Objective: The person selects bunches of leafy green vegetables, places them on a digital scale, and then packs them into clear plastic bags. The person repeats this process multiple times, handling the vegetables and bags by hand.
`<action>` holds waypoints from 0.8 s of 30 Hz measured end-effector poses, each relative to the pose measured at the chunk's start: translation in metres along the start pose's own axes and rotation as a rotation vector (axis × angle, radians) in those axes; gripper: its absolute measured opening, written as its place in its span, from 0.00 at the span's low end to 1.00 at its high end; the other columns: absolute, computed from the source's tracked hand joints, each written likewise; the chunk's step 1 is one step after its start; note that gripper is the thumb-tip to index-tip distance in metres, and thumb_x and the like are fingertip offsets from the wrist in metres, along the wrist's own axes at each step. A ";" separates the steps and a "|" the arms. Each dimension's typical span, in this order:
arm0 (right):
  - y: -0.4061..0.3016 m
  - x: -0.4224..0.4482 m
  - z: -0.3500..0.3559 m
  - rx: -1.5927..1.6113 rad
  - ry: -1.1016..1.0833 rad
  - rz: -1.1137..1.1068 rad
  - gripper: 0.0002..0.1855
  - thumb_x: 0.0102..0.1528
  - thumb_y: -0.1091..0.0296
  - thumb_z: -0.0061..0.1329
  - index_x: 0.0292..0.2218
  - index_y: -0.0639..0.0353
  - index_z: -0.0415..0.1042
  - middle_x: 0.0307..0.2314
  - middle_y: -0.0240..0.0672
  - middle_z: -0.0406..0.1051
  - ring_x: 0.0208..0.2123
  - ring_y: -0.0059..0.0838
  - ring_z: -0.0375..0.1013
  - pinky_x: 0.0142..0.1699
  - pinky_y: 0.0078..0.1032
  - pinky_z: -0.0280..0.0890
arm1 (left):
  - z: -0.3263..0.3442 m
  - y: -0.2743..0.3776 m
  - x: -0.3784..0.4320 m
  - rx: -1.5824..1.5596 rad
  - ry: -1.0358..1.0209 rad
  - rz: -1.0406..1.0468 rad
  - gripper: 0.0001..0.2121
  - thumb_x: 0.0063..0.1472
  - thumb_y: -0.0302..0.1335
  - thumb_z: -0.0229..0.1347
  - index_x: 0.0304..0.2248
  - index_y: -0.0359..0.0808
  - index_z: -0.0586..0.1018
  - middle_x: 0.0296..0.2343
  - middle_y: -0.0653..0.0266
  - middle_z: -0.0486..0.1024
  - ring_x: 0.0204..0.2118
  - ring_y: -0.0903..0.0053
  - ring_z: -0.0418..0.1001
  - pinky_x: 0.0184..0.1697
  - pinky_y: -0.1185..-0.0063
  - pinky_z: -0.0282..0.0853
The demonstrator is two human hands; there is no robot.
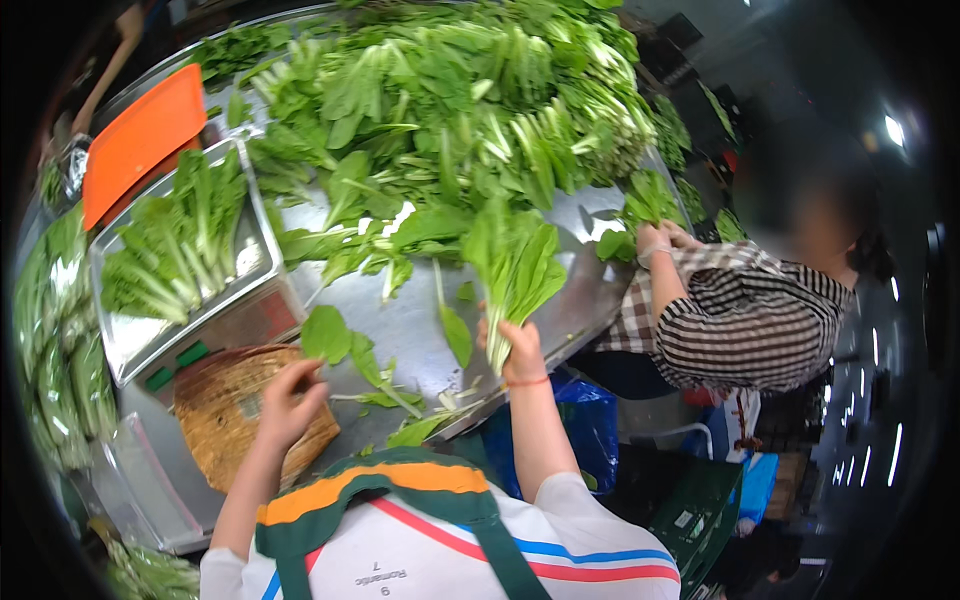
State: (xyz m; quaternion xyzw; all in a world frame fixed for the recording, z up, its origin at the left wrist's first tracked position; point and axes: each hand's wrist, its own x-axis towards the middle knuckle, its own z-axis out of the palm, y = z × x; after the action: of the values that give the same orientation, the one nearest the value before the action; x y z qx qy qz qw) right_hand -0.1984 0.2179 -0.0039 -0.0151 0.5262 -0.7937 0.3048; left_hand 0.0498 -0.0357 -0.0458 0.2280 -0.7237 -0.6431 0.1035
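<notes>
My right hand (523,351) grips a bunch of leafy greens (517,262) by its pale stems, with the leaves pointing away from me over the metal table (405,322). Over a worn wooden block (217,420), my left hand (292,405) is loosely curled with a gap between thumb and fingers, and I see nothing in it. Just beyond its fingertips lies a loose round leaf (325,334). More single leaves and trimmings (442,416) are scattered between my hands and along the near table edge.
A large heap of greens (450,97) covers the far table. At left, a metal tray (259,202) of lettuce (176,247) sits on a scale (240,319), near an orange tray (142,142) and bagged greens (56,322). A co-worker (750,322) handles greens at right. A blue bag (577,420) is below.
</notes>
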 end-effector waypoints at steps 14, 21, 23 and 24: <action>0.104 -0.023 0.062 -0.948 -0.785 -0.453 0.29 0.53 0.69 0.46 0.55 0.58 0.54 0.52 0.38 0.58 0.55 0.32 0.56 0.58 0.26 0.51 | 0.044 -0.009 0.026 0.198 -0.282 0.477 0.31 0.48 0.26 0.58 0.53 0.36 0.62 0.47 0.52 0.65 0.51 0.60 0.63 0.53 0.71 0.60; 0.060 -0.022 0.116 -0.702 -0.597 -0.228 0.40 0.42 0.67 0.60 0.53 0.65 0.55 0.44 0.42 0.66 0.43 0.33 0.68 0.48 0.27 0.63 | 0.037 0.044 0.036 -0.035 -0.044 -0.037 0.14 0.54 0.30 0.54 0.40 0.34 0.73 0.36 0.56 0.74 0.38 0.68 0.72 0.42 0.72 0.67; 0.063 -0.013 0.130 -0.555 -0.550 -0.318 0.36 0.42 0.68 0.60 0.50 0.66 0.59 0.40 0.40 0.69 0.41 0.31 0.69 0.46 0.27 0.64 | 0.025 0.067 0.048 0.351 -0.137 0.097 0.17 0.51 0.32 0.55 0.41 0.38 0.74 0.38 0.55 0.73 0.41 0.61 0.71 0.43 0.70 0.66; 0.055 -0.008 0.141 -0.810 -0.600 -0.333 0.29 0.42 0.70 0.59 0.45 0.66 0.64 0.38 0.37 0.70 0.41 0.27 0.69 0.45 0.26 0.64 | 0.020 0.074 0.049 0.343 -0.159 0.120 0.18 0.48 0.33 0.56 0.41 0.38 0.73 0.40 0.52 0.71 0.43 0.58 0.69 0.44 0.70 0.66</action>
State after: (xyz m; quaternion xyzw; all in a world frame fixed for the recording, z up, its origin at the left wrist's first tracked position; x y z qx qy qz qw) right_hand -0.1174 0.0911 0.0147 -0.4414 0.6708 -0.5251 0.2817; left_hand -0.0163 -0.0359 0.0166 0.1474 -0.8408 -0.5190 0.0440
